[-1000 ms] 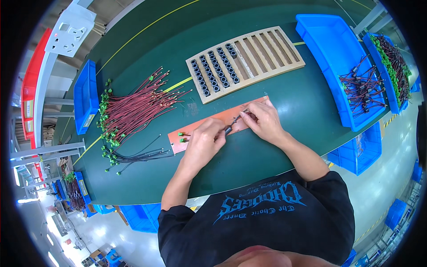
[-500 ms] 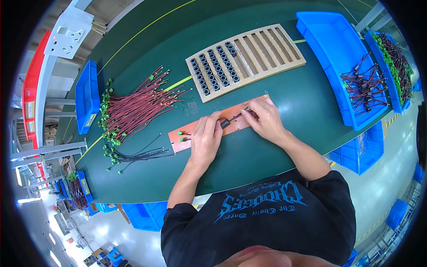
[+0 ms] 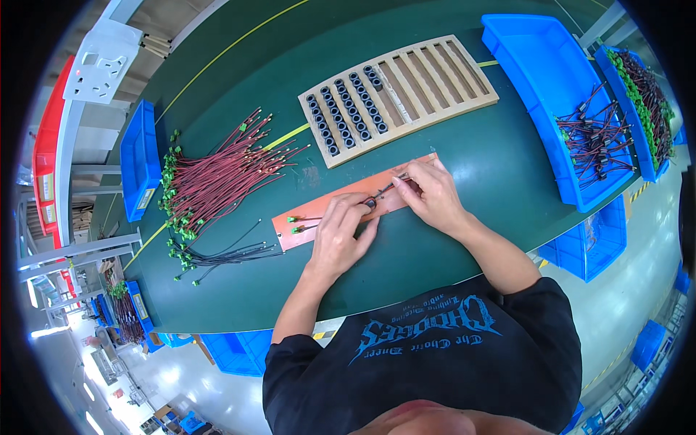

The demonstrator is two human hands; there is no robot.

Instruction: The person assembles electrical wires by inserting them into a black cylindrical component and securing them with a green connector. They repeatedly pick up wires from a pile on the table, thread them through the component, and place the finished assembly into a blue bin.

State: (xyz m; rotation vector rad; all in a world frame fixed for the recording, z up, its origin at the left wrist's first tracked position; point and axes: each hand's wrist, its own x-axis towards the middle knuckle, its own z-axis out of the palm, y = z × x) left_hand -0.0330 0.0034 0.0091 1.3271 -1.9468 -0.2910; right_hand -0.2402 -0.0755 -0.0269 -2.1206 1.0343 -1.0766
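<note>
On an orange strip board (image 3: 319, 205) lie two wire leads with green connectors (image 3: 296, 230), their wires running under my left hand (image 3: 339, 235). That hand's fingertips are closed on a small black ring core (image 3: 371, 203), its round end partly showing. Dark wire ends (image 3: 386, 189) come out of the core toward my right hand (image 3: 433, 197). The right thumb and forefinger pinch these wire ends over the board's right half. The fingers cover part of the core and the wire tips.
A wooden slotted tray (image 3: 435, 108) holds rows of black ring cores (image 3: 353, 109) beyond the board. Red and black wires (image 3: 225, 174) with green connectors are heaped at left, near black wires (image 3: 235, 254). A blue bin (image 3: 533, 94) holding wire assemblies (image 3: 596, 141) stands right.
The black core has tilted, so its round end shows rather than its side. My left fingers have shifted around it, with the thumb now below. The right hand stays almost in place.
</note>
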